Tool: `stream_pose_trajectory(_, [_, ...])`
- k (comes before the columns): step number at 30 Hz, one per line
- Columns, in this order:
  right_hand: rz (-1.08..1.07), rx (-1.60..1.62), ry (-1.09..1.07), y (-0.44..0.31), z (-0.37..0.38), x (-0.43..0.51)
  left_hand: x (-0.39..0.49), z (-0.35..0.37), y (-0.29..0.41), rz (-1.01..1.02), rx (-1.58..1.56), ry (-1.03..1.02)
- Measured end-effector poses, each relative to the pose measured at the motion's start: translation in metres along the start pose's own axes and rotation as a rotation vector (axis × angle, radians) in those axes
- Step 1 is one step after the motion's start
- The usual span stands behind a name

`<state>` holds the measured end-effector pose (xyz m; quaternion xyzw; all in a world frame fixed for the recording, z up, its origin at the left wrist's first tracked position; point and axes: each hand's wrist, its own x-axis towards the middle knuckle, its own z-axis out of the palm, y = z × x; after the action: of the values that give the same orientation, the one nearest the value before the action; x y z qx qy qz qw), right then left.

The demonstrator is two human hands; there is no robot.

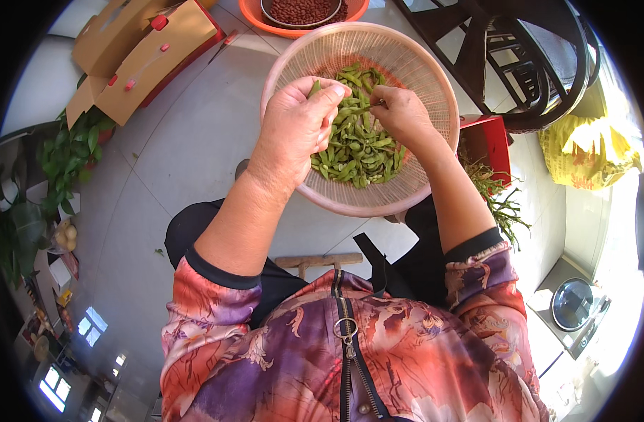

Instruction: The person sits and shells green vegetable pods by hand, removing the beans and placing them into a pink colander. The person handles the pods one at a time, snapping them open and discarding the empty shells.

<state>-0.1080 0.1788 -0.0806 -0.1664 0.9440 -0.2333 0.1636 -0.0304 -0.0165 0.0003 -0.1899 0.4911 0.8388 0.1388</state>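
A round, pale pink plastic basket (pixel 430 89) stands between my knees. Green bean pods (pixel 361 158), like edamame, are heaped in it. Over the basket's left side is my left hand (pixel 303 118), its fingers curled around a green pod (pixel 314 88) whose tip shows above the thumb. My right hand (pixel 404 113) is above the heap on the right. Its thumb and forefinger pinch a thin, dark greenish piece (pixel 373 105), perhaps a pod or its stem; the fingers partly hide it.
Beyond the basket sits an orange basin (pixel 251 16) with a bowl of reddish-brown beans (pixel 301 10). An open cardboard box (pixel 148 63) and a red-handled tool (pixel 229 38) lie left. At right are a dark chair (pixel 475 58), red box (pixel 493 142), cut stems (pixel 504 211) and yellow bag (pixel 586 158).
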Motion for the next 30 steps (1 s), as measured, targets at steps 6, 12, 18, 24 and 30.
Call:
stream_pose_trajectory(6, [0.036,0.331,-0.099,-0.034,-0.044,-0.02,0.0,-0.001,-0.019,0.247,0.36,0.052])
stream_pose_trajectory(12, [0.084,0.77,-0.266,-0.046,-0.066,-0.044,0.0,0.002,-0.032,0.443,0.863,0.024])
stream_pose_trajectory(18, [0.137,1.063,0.074,-0.049,-0.063,-0.053,-0.006,0.003,-0.032,0.298,0.511,0.027])
stream_pose_trajectory(24, [0.18,1.214,-0.059,-0.055,-0.05,-0.065,-0.015,0.011,-0.027,0.193,0.25,0.073])
stream_pose_trajectory(30, [0.2,1.467,-0.095,-0.057,-0.036,-0.071,-0.015,0.013,-0.043,0.425,0.497,0.052])
